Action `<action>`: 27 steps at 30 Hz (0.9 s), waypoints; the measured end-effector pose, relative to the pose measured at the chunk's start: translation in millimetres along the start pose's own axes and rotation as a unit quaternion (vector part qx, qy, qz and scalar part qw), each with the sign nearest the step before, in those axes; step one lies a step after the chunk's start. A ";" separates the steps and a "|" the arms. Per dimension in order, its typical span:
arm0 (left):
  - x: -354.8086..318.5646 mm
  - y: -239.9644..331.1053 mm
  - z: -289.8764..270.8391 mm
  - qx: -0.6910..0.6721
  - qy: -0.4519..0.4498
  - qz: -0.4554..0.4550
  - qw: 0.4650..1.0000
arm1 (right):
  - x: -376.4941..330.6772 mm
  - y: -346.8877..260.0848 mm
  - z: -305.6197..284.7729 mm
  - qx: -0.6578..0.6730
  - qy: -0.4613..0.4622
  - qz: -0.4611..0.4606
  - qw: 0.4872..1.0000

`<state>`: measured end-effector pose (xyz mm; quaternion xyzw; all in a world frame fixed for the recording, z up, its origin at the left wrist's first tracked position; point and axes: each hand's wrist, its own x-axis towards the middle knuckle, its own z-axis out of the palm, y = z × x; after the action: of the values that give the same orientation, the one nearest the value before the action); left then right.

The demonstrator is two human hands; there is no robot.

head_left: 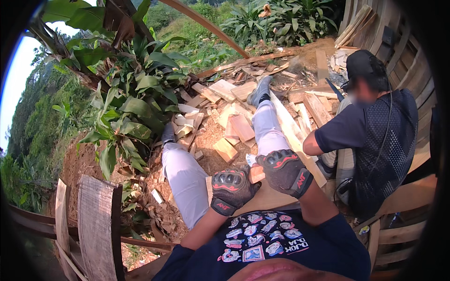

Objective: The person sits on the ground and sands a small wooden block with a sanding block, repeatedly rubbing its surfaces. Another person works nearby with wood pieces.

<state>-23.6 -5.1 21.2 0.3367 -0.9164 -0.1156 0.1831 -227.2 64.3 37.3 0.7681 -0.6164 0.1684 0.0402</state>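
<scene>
My left hand (231,187), in a black glove with red trim, rests over a wide pale wooden board (268,196) across my lap. Its fingers curl under, and what they grip, if anything, is hidden. To the right, my right hand (285,172), gloved alike, is also curled, its fingertips out of sight. Between the two hands lies a small reddish wood block (256,174), close to the right hand's fingers. Just beyond it, a small white and blue item (251,160) shows beside the right glove, too small to name.
A co-worker (375,131) in a dark cap and shirt sits close on my right. Wood offcuts (241,126) and sawdust cover the ground around my stretched legs. A long plank (287,119) runs past my right leg. Leafy plants (140,93) stand left; an upright board (99,225) is near left.
</scene>
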 end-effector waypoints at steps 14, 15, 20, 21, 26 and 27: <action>1.7 -16.7 4.2 -0.028 -0.107 -0.081 0.991 | 0.1 -11.9 -20.7 -0.006 0.047 -0.039 0.998; 7.0 -15.3 -3.1 -0.026 -0.149 -0.100 0.983 | 1.8 -10.9 -16.3 -0.017 0.054 -0.041 0.998; -3.6 -17.7 -3.7 -0.045 -0.156 -0.094 0.982 | 3.2 11.6 28.5 0.036 0.070 -0.073 0.994; -7.5 -14.4 -7.6 -0.011 -0.148 -0.092 0.985 | -3.9 3.6 16.0 -0.011 -0.016 -0.037 0.999; 0.1 -14.3 -18.6 -0.019 -0.117 -0.107 0.987 | -26.8 49.9 113.6 0.196 -0.113 0.017 0.974; -2.7 -18.8 -16.3 -0.041 -0.114 -0.102 0.987 | -25.2 54.8 123.4 0.232 -0.126 0.026 0.964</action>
<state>-4.2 -18.8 28.9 0.4051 -0.8868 -0.2085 0.0779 -258.7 41.6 -94.5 0.7551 -0.5804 0.2092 -0.2216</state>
